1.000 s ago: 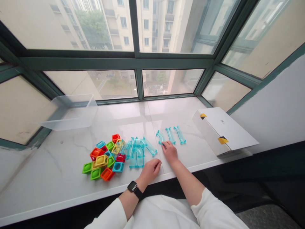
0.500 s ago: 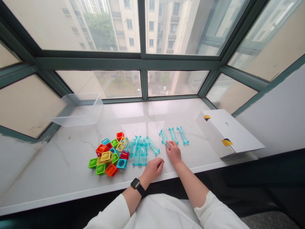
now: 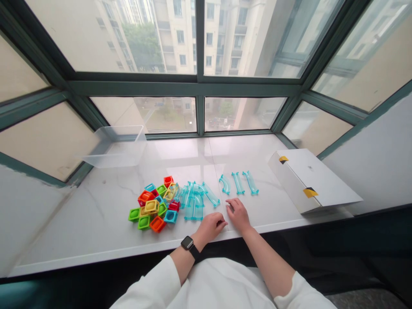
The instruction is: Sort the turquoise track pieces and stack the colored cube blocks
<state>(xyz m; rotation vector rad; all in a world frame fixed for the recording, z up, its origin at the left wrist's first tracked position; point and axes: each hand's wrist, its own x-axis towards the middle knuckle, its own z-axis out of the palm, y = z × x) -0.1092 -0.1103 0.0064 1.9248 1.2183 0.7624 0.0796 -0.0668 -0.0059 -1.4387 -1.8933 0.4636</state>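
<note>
My left hand (image 3: pixel 210 226) rests near the front edge of the sill with its fingers curled in, and nothing shows in it. Beside it, my right hand (image 3: pixel 238 214) lies palm down, fingers apart and holding nothing. Just beyond my right fingertips are a curved clear-blue track piece (image 3: pixel 225 184) and two straighter clear-blue track pieces, one in the middle (image 3: pixel 238 183) and one at the right (image 3: pixel 250 183). Left of them lies a pile of clear-blue track pieces (image 3: pixel 194 201). It meets a heap of coloured hollow blocks (image 3: pixel 152 207) in red, orange, yellow, green and blue.
A clear plastic bin (image 3: pixel 120 161) stands at the back left of the marble-look sill (image 3: pixel 96 223). At the right sits a white box (image 3: pixel 310 176) with yellow-and-black tabs. Window frames (image 3: pixel 180 89) close off the back and sides.
My right hand has let go of the curved track piece and drawn back toward me. The left hand stays curled in about the same place. The whole view has shifted slightly.
</note>
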